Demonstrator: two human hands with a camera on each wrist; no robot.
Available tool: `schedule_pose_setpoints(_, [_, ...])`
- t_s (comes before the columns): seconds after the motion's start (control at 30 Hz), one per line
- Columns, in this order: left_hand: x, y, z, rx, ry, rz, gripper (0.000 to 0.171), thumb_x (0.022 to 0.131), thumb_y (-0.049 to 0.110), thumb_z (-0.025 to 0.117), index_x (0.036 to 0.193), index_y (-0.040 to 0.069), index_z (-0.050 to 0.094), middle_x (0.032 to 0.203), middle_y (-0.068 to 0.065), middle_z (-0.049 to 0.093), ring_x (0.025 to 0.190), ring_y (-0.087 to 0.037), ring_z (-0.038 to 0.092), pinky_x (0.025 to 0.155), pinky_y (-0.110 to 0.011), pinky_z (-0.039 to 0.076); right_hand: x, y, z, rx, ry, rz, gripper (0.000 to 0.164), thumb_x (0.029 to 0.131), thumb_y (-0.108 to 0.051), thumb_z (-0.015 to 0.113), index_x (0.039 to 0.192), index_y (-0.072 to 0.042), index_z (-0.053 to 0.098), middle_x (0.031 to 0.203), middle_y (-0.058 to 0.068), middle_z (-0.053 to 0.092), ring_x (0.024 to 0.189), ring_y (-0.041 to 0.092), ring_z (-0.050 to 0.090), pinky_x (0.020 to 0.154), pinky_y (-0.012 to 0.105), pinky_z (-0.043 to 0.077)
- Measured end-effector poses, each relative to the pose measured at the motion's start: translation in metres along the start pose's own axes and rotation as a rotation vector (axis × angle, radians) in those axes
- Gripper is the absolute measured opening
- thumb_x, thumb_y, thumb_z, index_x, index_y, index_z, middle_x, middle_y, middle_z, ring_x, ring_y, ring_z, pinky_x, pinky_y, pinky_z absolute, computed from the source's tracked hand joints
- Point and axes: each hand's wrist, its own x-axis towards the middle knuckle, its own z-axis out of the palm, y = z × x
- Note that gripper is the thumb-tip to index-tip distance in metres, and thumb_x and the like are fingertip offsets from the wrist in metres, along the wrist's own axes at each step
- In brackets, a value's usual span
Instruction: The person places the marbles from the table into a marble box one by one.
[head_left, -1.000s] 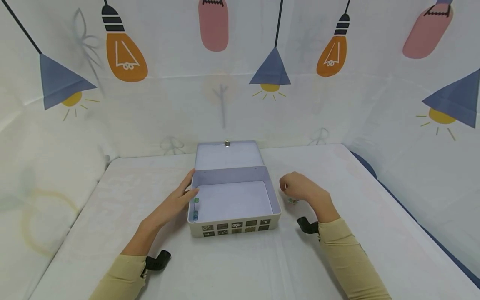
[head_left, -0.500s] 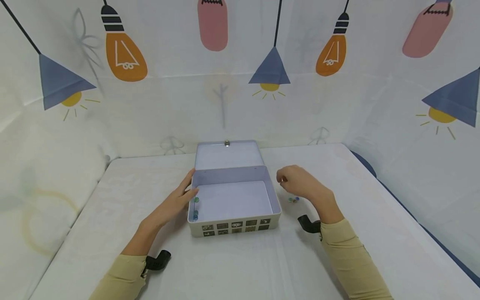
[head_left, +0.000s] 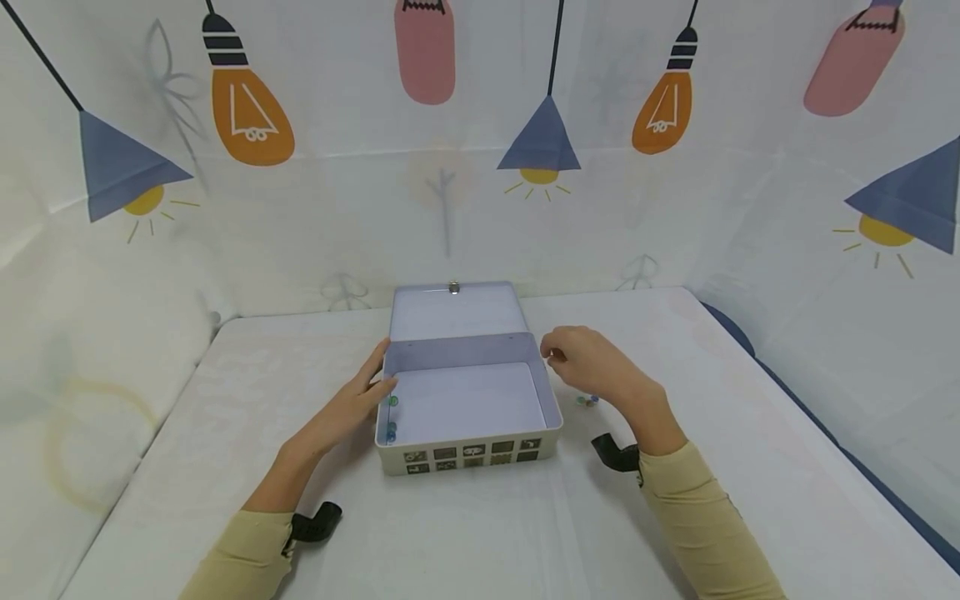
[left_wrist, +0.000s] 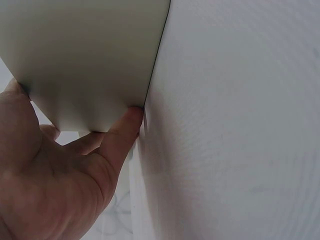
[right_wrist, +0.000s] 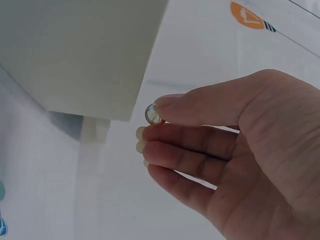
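A pale tin box [head_left: 465, 454] with its hinged lid [head_left: 459, 312] laid back stands on the white table; dark square pictures line its front. My left hand [head_left: 352, 404] holds the box's left side, thumb over the rim; in the left wrist view its fingers [left_wrist: 120, 140] press the outer wall. Small green and blue marbles [head_left: 393, 401] lie inside along the left edge. Beside the right wall, my right hand [head_left: 588, 358] is at rim height. A clear glass marble [right_wrist: 153, 114] is pinched between its thumb and forefinger, as the right wrist view shows.
Several loose marbles [head_left: 588, 401] lie on the table right of the box, under the right hand. White printed cloth [head_left: 450, 208] hangs behind the table and at both sides. Black wrist cameras [head_left: 317, 522] are strapped near both sleeves.
My right hand has risen from the marbles on the table and moved left toward the box's right rim, carrying a marble. The left hand and the box have stayed put.
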Motion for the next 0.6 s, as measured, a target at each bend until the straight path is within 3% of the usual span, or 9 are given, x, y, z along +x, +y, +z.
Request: schedule_pose_setpoints(0.6, [0.001,-0.002,0.001,-0.011,0.002,-0.015,0.072,0.091,0.059,0.041,0.144,0.047,-0.006,0.158,-0.003,-0.005,0.142,-0.042,0.013,0.104,-0.067,0.025,0.004,-0.017,0.01,-0.026,0.032,-0.098,0.014,0.086,-0.006,0.061,0.095,-0.011,0.069,0.09,-0.002,0.065,0.085,0.011,0.059,0.076,0.027,0.051])
